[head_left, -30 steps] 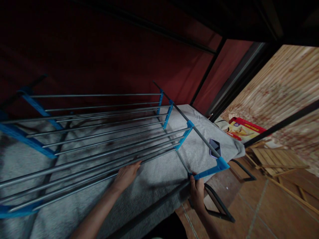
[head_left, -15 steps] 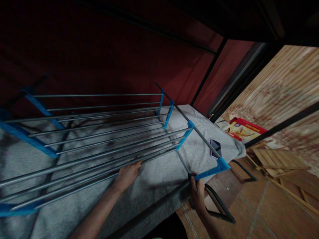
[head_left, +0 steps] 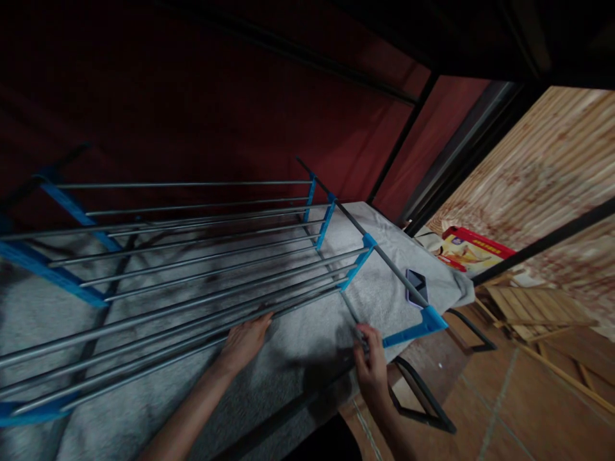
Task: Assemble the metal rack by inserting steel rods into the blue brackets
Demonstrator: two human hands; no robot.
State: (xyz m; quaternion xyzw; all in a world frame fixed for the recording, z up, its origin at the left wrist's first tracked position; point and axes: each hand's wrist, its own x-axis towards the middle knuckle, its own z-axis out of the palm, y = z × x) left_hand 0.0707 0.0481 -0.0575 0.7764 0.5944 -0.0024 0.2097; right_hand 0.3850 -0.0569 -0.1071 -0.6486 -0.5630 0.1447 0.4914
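Note:
A shoe rack-like frame (head_left: 206,294) of grey metal tubes and blue plastic brackets lies across a grey cloth. My left hand (head_left: 246,342) is closed on one of its near long tubes, fingertips partly hidden behind the metal. At the near right corner, my right hand (head_left: 372,365) has its fingers curled around the end of the lower side pole (head_left: 350,307). Just right of those fingers is the blue end bracket (head_left: 418,325), fixed to the upper side pole (head_left: 396,272).
The grey cloth (head_left: 302,346) covers the surface beneath the frame. A phone (head_left: 416,288) lies under the upper pole. Beyond the right edge are a red and yellow box (head_left: 480,248), wooden slatted furniture (head_left: 538,307) and dark metal bars (head_left: 425,413). Red fabric (head_left: 192,115) hangs behind.
My right hand has shifted slightly left and up, off the blue end bracket and onto the lower pole's end. The frame's left end has moved slightly left; my left hand stays on the tube.

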